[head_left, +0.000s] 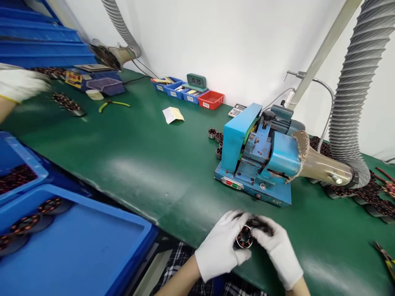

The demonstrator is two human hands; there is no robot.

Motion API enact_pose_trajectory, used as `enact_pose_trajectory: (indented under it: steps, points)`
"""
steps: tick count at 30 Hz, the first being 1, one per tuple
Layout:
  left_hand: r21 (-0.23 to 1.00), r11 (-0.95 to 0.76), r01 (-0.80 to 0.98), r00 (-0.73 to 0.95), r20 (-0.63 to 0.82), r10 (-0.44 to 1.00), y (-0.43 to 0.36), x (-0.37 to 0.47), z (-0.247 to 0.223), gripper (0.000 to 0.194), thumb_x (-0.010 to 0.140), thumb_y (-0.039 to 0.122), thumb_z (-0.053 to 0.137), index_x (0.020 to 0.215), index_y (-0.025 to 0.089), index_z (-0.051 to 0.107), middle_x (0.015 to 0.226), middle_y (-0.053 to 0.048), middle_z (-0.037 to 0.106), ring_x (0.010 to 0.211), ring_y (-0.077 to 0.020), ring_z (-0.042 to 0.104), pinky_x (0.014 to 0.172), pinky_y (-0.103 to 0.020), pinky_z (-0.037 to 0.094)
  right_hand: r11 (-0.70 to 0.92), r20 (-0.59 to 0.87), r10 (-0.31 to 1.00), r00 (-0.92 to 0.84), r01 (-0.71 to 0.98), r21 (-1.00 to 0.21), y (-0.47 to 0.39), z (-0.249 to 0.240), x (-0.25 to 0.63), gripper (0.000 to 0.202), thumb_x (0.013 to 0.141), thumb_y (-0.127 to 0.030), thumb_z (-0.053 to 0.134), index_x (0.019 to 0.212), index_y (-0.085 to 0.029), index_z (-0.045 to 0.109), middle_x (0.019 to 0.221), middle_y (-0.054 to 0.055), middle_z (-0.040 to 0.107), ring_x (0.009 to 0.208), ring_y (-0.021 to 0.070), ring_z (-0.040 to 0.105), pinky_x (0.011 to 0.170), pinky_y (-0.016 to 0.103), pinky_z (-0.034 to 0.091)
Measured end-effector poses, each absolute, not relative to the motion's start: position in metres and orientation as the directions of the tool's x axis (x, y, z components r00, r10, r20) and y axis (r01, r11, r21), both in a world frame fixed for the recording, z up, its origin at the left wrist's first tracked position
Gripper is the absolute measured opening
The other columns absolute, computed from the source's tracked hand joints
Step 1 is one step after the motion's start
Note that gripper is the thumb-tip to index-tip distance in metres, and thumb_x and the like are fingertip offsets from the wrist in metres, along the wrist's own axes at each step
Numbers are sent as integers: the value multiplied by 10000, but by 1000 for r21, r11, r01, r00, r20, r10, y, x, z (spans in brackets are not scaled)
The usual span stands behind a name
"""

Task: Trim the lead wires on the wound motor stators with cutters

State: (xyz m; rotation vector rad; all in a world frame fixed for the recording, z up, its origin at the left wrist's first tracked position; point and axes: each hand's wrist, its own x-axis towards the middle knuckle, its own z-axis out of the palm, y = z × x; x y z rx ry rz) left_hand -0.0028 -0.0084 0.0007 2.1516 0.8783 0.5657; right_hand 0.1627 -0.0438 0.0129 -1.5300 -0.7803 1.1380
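Observation:
A small ring-shaped motor stator (pixel 244 237), with a bright metal rim and copper windings inside, is held just above the green bench near its front edge. My left hand (pixel 220 246), in a white glove, grips it from the left, with fingers over the top and thumb below. My right hand (pixel 274 246), also gloved, has its bent fingers closed at the stator's upper right edge. The dark fingertips blur there, and any loose wire between them is hidden. Behind both hands stands a blue motor-driven machine (pixel 256 152) with a duct on its right.
More stators (pixel 212 133) stand left of the machine, with stacks (pixel 375 205) at right. Pliers (pixel 385 257) lie at the right edge. A blue tray (pixel 92 246) holding several stators is at lower left. A co-worker's gloved hand (pixel 21 84) is at far left.

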Motion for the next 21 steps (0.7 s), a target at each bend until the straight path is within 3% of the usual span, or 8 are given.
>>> enact_pose_trajectory:
  steps: [3, 6, 8, 10, 13, 16, 18, 21]
  points:
    - [793, -461, 398, 664, 97, 741, -5, -1, -2, 745, 655, 267, 689, 1318, 207, 354, 1284, -106, 480, 1172, -290, 435, 1005, -439, 363, -227, -179, 910, 375, 88, -970, -43, 7, 143, 140, 626, -317, 728, 686, -191, 715, 733, 69, 682, 716, 206, 604, 707, 331, 487]
    - [806, -435, 402, 609, 119, 784, -4, 6, -3, 661, 591, 311, 733, 1192, 215, 476, 1086, -76, 570, 1004, -280, 523, 903, -432, 429, -168, -205, 823, 530, -117, -979, -41, 21, 149, 201, 630, -358, 738, 699, -173, 697, 678, 52, 666, 598, 155, 577, 573, 275, 485]
    - [793, -451, 410, 579, 156, 801, -5, 9, -4, 616, 555, 352, 752, 1109, 217, 519, 980, -60, 577, 930, -272, 535, 853, -428, 443, 28, -178, 722, 669, -286, -958, -42, 33, 164, 246, 600, -372, 768, 720, -179, 674, 654, 19, 648, 549, 121, 559, 524, 244, 474]
    - [771, -474, 426, 556, 190, 809, -5, 10, -3, 665, 513, 410, 767, 1095, 209, 516, 960, -67, 566, 938, -289, 522, 858, -449, 432, 155, -104, 658, 746, -270, -950, -48, 39, 176, 242, 588, -360, 781, 718, -194, 663, 663, 8, 644, 569, 121, 576, 553, 250, 487]
    - [748, -543, 381, 635, 215, 742, -2, 4, 1, 807, 504, 456, 762, 1196, 187, 445, 1107, -112, 540, 1108, -339, 440, 973, -506, 348, -60, -40, 868, 495, 25, -998, -61, 33, 177, 250, 533, -281, 809, 752, -223, 704, 757, 45, 672, 684, 179, 617, 650, 299, 500]
    - [758, -583, 291, 751, 197, 630, 2, -4, 3, 685, 668, 298, 659, 1278, 184, 370, 1250, -116, 490, 1217, -301, 377, 1050, -484, 286, -184, -118, 976, 185, 395, -900, -72, 17, 160, 400, 496, -262, 813, 884, -297, 722, 846, 45, 661, 742, 219, 609, 688, 330, 478]
    - [769, -574, 282, 772, 174, 611, 4, -7, 2, 627, 715, 187, 580, 1296, 208, 348, 1269, -96, 488, 1206, -264, 406, 1053, -461, 299, -225, -168, 971, 168, 423, -878, -73, 9, 147, 271, 583, -303, 758, 852, -314, 728, 838, 40, 646, 709, 210, 593, 666, 326, 458]
    - [743, -588, 320, 737, 195, 647, 2, -7, -4, 665, 712, 194, 607, 1310, 216, 316, 1244, -96, 506, 1169, -265, 443, 1053, -477, 297, -291, -240, 948, 211, 262, -920, -68, 5, 140, 120, 687, -366, 665, 653, -257, 705, 713, 38, 636, 646, 188, 567, 621, 303, 438]
